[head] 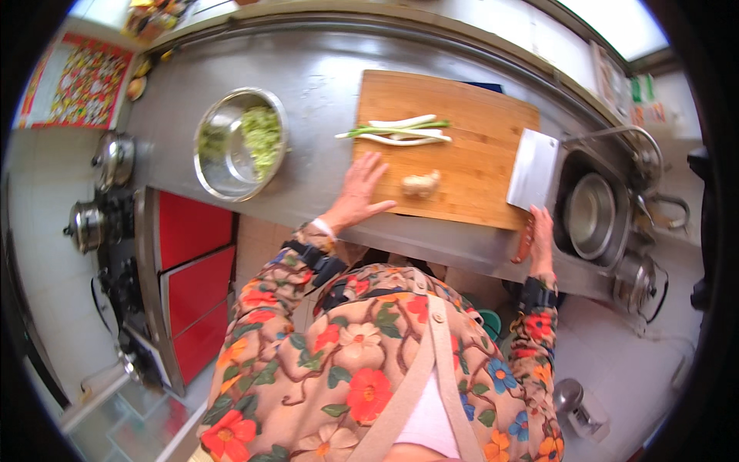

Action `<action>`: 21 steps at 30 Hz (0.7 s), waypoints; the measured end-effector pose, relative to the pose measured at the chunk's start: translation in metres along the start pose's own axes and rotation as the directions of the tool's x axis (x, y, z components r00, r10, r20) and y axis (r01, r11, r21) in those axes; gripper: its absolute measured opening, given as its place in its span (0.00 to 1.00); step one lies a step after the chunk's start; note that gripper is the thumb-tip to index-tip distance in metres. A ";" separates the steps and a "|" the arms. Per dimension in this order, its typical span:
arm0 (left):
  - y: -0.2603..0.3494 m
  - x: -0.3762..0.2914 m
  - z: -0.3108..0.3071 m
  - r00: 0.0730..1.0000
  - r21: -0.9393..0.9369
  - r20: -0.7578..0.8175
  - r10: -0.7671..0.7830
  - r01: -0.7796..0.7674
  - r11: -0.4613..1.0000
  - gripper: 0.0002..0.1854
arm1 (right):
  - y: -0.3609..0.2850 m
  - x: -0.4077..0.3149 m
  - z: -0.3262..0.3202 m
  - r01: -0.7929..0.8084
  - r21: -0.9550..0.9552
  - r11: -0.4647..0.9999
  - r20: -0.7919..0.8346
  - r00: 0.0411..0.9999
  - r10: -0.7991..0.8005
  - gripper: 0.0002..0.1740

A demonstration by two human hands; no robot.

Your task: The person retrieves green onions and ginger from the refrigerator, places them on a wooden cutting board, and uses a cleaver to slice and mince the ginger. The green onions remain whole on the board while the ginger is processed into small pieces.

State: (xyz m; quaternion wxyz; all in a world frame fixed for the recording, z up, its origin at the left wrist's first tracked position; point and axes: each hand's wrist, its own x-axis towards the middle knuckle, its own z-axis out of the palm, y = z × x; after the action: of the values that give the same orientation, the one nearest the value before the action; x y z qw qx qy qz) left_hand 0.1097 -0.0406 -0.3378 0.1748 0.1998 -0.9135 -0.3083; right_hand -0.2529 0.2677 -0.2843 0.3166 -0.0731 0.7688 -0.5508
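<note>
A wooden cutting board lies on the steel counter, with several trimmed scallion stalks across its upper left part. Below them rests a piece of ginger root. My left hand, fingers spread, is at the board's left edge, beside the ginger, and holds nothing. At the right end of the board is a cleaver, its broad blade pointing away from me. My right hand is at the cleaver's brown handle; the fingers are partly hidden, so whether they close around it is unclear.
A steel bowl of shredded green vegetable stands on the counter at left. To the right is a sink holding a metal basin, with a faucet beside it. Steel pots stand at the stove, far left.
</note>
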 end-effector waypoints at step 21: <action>0.051 0.035 0.032 0.995 -0.337 -0.098 0.029 -0.061 0.939 0.22 | -0.063 -0.085 0.079 0.371 -0.774 0.513 0.182 0.906 -0.381 0.09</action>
State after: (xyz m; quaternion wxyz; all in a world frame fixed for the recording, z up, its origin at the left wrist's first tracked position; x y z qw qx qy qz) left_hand 0.0523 -0.0043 -0.3223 0.2552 0.1595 -0.8420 -0.4478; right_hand -0.1561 0.2200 -0.2090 0.1194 -0.3670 0.8990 -0.2071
